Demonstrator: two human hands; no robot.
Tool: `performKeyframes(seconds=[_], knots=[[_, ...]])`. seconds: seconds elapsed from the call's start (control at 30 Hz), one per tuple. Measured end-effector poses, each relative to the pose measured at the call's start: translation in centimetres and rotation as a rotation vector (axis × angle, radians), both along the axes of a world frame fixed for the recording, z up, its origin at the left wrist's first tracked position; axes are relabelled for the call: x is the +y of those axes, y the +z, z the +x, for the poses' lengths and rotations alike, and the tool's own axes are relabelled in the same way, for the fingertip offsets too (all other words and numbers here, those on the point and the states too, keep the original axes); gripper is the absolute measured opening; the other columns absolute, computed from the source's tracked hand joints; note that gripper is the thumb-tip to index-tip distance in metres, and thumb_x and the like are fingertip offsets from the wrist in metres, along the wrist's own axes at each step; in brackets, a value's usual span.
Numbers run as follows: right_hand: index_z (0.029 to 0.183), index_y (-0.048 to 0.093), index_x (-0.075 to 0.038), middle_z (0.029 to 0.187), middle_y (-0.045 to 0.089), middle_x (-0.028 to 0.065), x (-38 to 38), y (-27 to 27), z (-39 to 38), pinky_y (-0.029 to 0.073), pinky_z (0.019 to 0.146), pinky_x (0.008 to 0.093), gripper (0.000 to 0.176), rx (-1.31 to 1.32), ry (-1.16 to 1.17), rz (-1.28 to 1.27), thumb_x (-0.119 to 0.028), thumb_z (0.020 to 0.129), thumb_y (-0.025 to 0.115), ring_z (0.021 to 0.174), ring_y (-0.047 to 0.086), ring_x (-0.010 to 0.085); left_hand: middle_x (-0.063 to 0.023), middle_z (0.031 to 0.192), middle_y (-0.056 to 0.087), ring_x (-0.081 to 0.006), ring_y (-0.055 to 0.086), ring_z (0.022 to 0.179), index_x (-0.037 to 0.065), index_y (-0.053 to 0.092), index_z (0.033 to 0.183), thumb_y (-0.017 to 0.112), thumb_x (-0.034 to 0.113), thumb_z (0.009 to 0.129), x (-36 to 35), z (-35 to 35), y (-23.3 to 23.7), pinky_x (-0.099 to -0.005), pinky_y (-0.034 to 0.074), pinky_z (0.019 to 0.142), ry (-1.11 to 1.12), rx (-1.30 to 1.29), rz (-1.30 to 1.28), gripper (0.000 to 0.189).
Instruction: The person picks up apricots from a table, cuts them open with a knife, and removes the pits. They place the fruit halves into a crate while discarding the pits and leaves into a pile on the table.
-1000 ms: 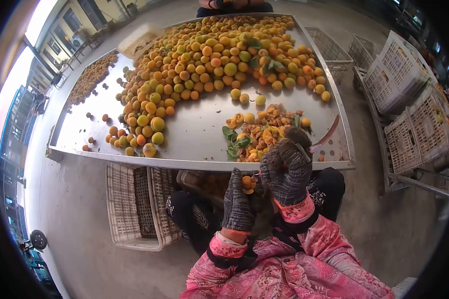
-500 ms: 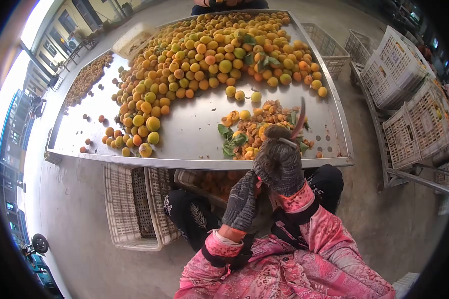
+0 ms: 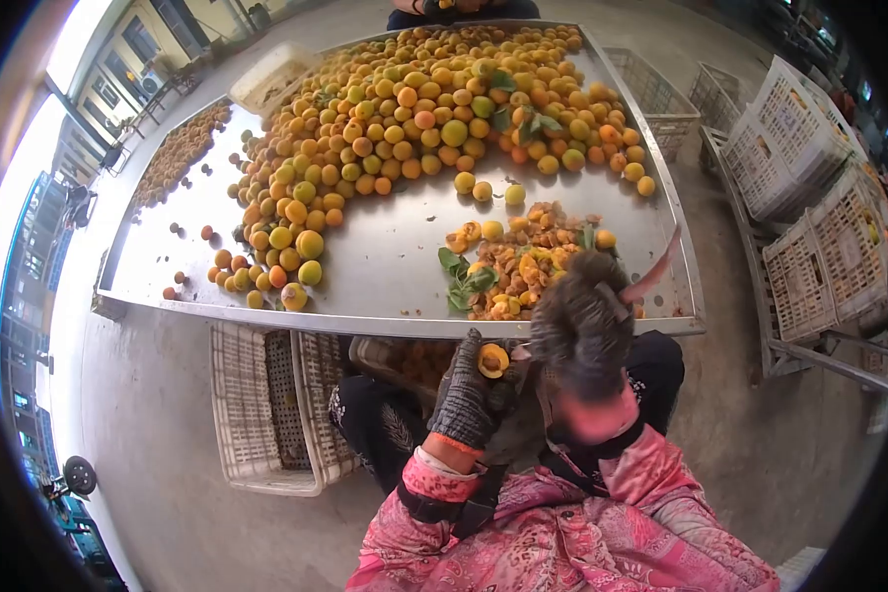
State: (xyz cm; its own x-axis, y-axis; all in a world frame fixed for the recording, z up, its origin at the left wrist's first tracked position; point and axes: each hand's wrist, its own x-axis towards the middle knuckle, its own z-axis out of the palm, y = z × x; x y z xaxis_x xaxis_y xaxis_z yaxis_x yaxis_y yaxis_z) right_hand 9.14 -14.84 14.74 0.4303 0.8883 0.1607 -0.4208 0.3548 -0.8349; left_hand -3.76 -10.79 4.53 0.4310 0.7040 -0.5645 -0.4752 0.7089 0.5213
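Observation:
My left hand (image 3: 464,400), in a dark grey knitted glove, is closed round a cut apricot (image 3: 492,361) just below the table's front edge. Its orange cut face, with a hollow in the middle, points up at me. To its right, my gloved right hand (image 3: 584,321) is smeared by motion but closed on a knife. The knife's curved, reddish blade (image 3: 653,270) sticks out up and to the right over the metal table (image 3: 385,266). Beyond my hands lies a pile of cut apricot pieces and brown scraps (image 3: 528,261), with green leaves (image 3: 467,280) at its left.
A big heap of whole apricots (image 3: 395,128) covers the far and middle table. Small dark pieces (image 3: 180,153) and a pale tray (image 3: 274,79) lie far left. Crates stand below (image 3: 239,405) and on a rack at right (image 3: 784,148). Another person's hands (image 3: 449,8) show opposite.
My hands have come apart. The right one has moved right with the knife, and the apricot in my left hand now shows its cut face.

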Motion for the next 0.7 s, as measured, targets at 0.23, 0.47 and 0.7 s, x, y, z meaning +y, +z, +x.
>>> performKeyframes(seconds=[0.23,0.47,0.7], knots=[[0.108,0.058,-0.003,0.092,0.063,0.0124,-0.4,-3.0,-0.6,0.050,0.074,0.0331,0.032,-0.906,0.058,-0.063,-0.010,0.077,0.063,0.084,0.061,0.0246,-0.0032,0.071,0.057,-0.0127,0.054,0.054,0.010,0.058,0.091,0.052,0.040,0.088,-0.7,-0.9,6.6,-0.0250,0.044,0.043,-0.072,0.200,0.036,0.032],[0.106,0.057,-0.004,0.097,0.060,0.0161,-1.6,-4.0,-1.7,0.048,0.076,0.0388,0.037,-1.238,0.018,-0.119,-0.016,0.072,0.066,0.089,0.059,0.0336,-0.0079,0.067,0.057,-0.0144,0.050,0.042,0.003,0.057,0.092,0.038,0.035,0.095,-1.5,-1.4,5.2,-0.0274,0.040,0.038,-0.174,0.434,0.341,0.037],[0.092,0.059,-0.004,0.078,0.060,0.0100,-1.0,-6.1,-2.2,0.048,0.060,0.0330,0.024,-1.110,-0.070,-0.042,-0.012,0.071,0.068,0.067,0.060,0.0251,-0.0066,0.073,0.060,-0.0116,0.050,0.046,0.003,0.059,0.095,0.042,0.030,0.094,-1.3,-1.1,1.3,-0.0247,0.038,0.036,0.048,0.472,0.414,0.032]])
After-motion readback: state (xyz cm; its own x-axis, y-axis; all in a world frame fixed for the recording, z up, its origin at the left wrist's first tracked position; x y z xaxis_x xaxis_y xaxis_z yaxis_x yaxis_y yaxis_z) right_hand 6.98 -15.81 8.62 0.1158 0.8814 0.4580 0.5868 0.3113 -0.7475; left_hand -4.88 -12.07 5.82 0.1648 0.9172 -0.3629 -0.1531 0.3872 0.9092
